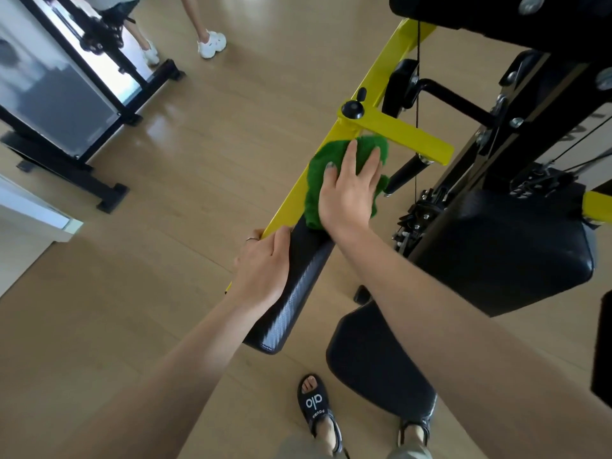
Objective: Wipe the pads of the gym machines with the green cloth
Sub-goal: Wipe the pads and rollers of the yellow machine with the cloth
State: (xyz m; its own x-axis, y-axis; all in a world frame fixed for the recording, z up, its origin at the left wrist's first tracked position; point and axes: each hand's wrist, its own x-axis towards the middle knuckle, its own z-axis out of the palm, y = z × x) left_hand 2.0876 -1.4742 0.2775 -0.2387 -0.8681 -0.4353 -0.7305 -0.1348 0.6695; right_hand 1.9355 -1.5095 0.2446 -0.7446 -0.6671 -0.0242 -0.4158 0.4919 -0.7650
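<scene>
A long narrow black pad [294, 293] runs along a yellow machine arm [381, 77] in the middle of the view. The green cloth [318, 180] lies bunched on the pad's far end. My right hand [351, 190] presses flat on the cloth with the fingers spread. My left hand [265, 263] grips the pad's left edge near its middle, a ring on one finger. Two more black pads show: a seat pad [374, 359] below and a large pad [516, 250] at the right.
The black machine frame with cables and weights [530, 111] fills the right side. Another black machine with a panel [63, 94] stands at the left. A person's legs in white shoes [212, 44] are at the top. My sandalled feet [314, 402] stand on the wooden floor.
</scene>
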